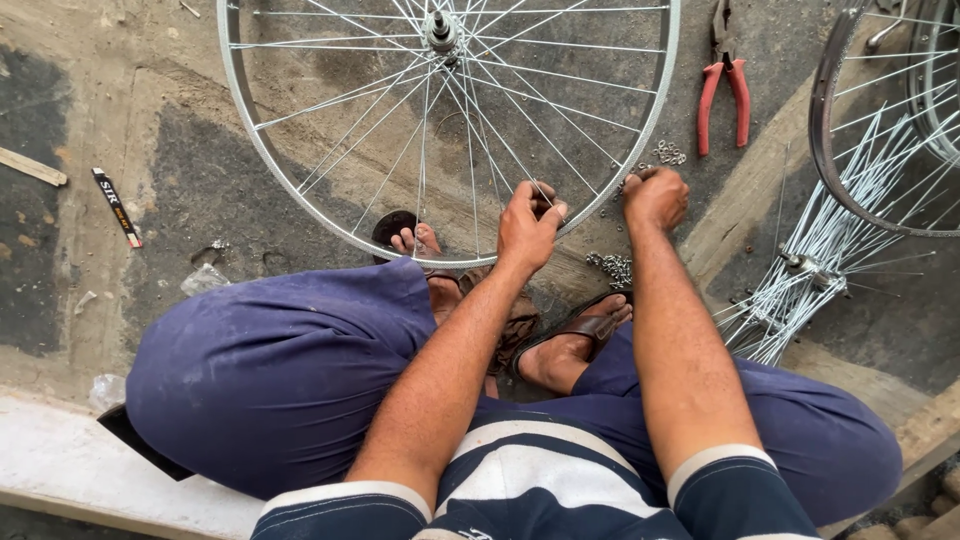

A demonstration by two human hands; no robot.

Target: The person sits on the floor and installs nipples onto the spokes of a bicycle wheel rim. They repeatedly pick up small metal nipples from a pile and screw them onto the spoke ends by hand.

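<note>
Wheel rim point(300, 205) lies flat on the floor point(150, 80) just beyond your sandalled feet. Your left hand point(527, 228) pinches a spoke point(510, 150) at its near edge, fingers closed; your right hand point(655, 198) is curled shut beside the rim, contents hidden. Farther right lie red-handled pliers point(725, 90).

- The silver wheel rim point(232, 80) runs off the top edge.
- The dark wheel point(835, 150) is cut by the right edge.
- What the right hand point(655, 198) pinches is hidden.
- The small metal bits point(612, 266) are too small to identify.
</note>
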